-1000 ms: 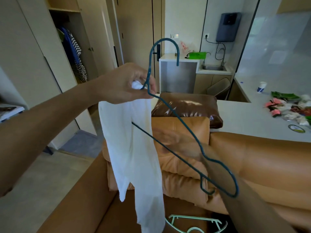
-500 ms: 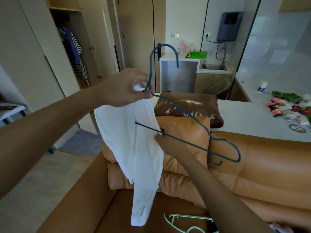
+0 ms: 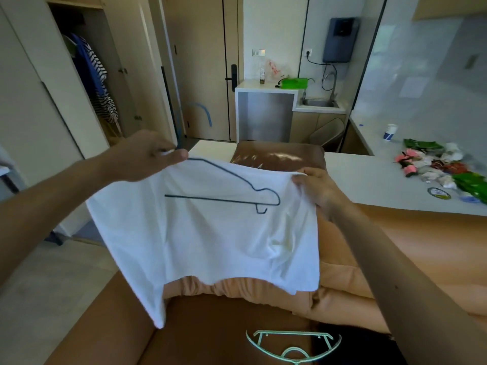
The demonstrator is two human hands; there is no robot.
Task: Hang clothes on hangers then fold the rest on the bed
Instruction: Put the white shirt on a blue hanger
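Pale-green hanger (image 3: pixel 292 346) logged nearest, flat on the seat of the tan sofa (image 3: pixel 105 325), directly below the white garment (image 3: pixel 205 233). Dark cloth (image 3: pixel 353 349) beside it, below and right of the garment; contact between the two not resolvable.

Garment held up in the air, spread wide and fairly flat, hem hanging free, one longer flap at its lower left. Pinched at its top left corner by the left hand (image 3: pixel 147 156), thumb and fingers closed on the fabric edge. Gripped at its top right corner by the right hand (image 3: pixel 319 191), fingers curled round bunched fabric. Hands well apart, one at each upper corner.

Blue wire hanger (image 3: pixel 224 200) seen as a dark outline through the thin fabric, in the garment's upper half, tilted, neck running up into the left hand's pinch, hook blurred above. Inside or merely behind the garment: cannot tell.

Just behind the garment's top edge: brown cushion (image 3: pixel 279 155). Right of the garment, farther back: white counter (image 3: pixel 369 180) with paper cup (image 3: pixel 389 132) and heap of coloured wrappers (image 3: pixel 437 164). Far left of the garment: open wardrobe (image 3: pixel 66 75), striped and blue clothes (image 3: pixel 97 83) hanging inside. Farthest behind the garment: door (image 3: pixel 203 67), small sink (image 3: pixel 319 102), dark wall unit (image 3: pixel 340 39).
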